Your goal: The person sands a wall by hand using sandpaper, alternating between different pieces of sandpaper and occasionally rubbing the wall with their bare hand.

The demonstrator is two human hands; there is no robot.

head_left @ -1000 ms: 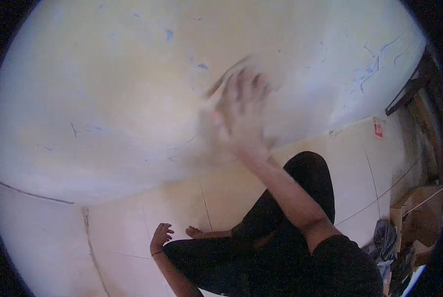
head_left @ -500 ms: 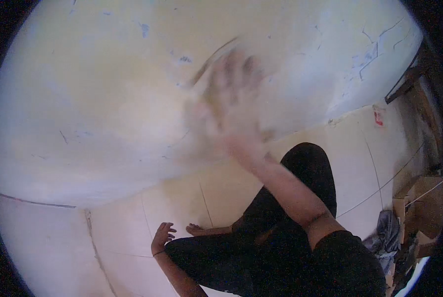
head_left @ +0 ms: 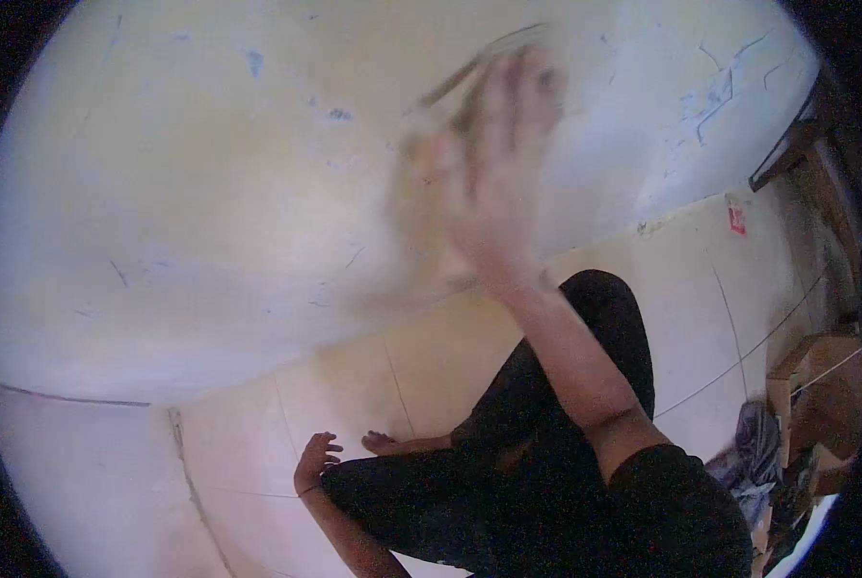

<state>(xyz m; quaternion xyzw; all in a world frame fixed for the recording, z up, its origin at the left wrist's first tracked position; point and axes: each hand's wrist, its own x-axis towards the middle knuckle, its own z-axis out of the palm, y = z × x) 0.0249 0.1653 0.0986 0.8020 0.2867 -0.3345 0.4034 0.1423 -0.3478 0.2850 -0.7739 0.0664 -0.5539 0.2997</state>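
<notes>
My right hand (head_left: 508, 164) is raised against the pale, patchy wall (head_left: 209, 173) and blurred by motion. Beneath its fingers is a thin sheet (head_left: 450, 85) that looks like sandpaper, pressed flat to the wall. The sheet's dark, curved edge shows past the fingers; the rest of it is covered by the hand. My left hand (head_left: 317, 460) rests by my bent knee, low in the view, holding nothing, with its fingers loosely apart.
My legs (head_left: 585, 385) in black trousers are folded on the tiled floor (head_left: 344, 376). Cardboard boxes (head_left: 816, 385) and a dark plastic bag (head_left: 754, 448) lie at the right. Wooden furniture (head_left: 807, 164) stands beyond the wall's right end. Cracks and chipped spots mark the wall.
My right hand has slid up and to the right along the wall, and the sheet has moved with it. My left hand stays where it was.
</notes>
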